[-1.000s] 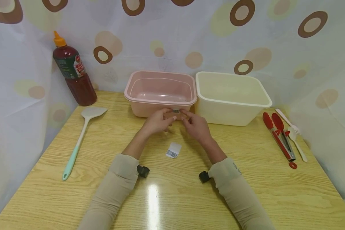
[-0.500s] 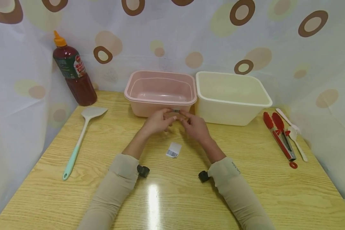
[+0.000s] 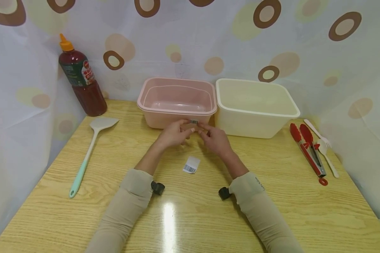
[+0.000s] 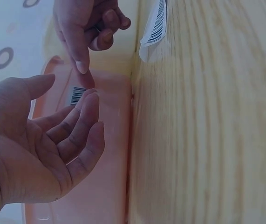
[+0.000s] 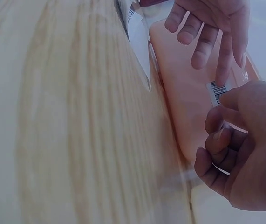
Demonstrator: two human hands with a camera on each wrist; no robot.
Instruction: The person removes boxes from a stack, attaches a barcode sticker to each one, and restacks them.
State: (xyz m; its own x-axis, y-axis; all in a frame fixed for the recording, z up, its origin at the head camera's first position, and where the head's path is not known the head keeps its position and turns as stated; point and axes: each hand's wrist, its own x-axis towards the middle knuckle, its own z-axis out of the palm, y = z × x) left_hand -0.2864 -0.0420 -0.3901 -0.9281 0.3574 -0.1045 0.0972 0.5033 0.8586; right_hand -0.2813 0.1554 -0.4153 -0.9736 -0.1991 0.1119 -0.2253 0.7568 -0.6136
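Note:
A pink plastic bin (image 3: 155, 120) stands against the back curtain. On its front wall, just below the rim, is a small barcode sticker (image 3: 194, 122). My left hand (image 3: 174, 134) reaches it from the left, its index fingertip at the sticker's edge and the other fingers loosely bent, as the left wrist view confirms. From the right, my right hand (image 3: 217, 140) touches the other end with its index finger; its remaining fingers curl beneath without a visible object. Between my forearms, a white paper piece (image 3: 191, 165) with a barcode lies on the table.
A cream bin (image 3: 250, 124) adjoins the pink one. Red tongs (image 3: 308, 149), a plastic fork (image 3: 316, 133) and a spoon (image 3: 327, 158) lie right. At left are a turner (image 3: 88, 151) with a mint handle and a tall sauce bottle (image 3: 82, 82).
My right hand's fingers have shifted slightly at the sticker, the thumb moving a little lower and inward. The left hand and the bins look unmoved.

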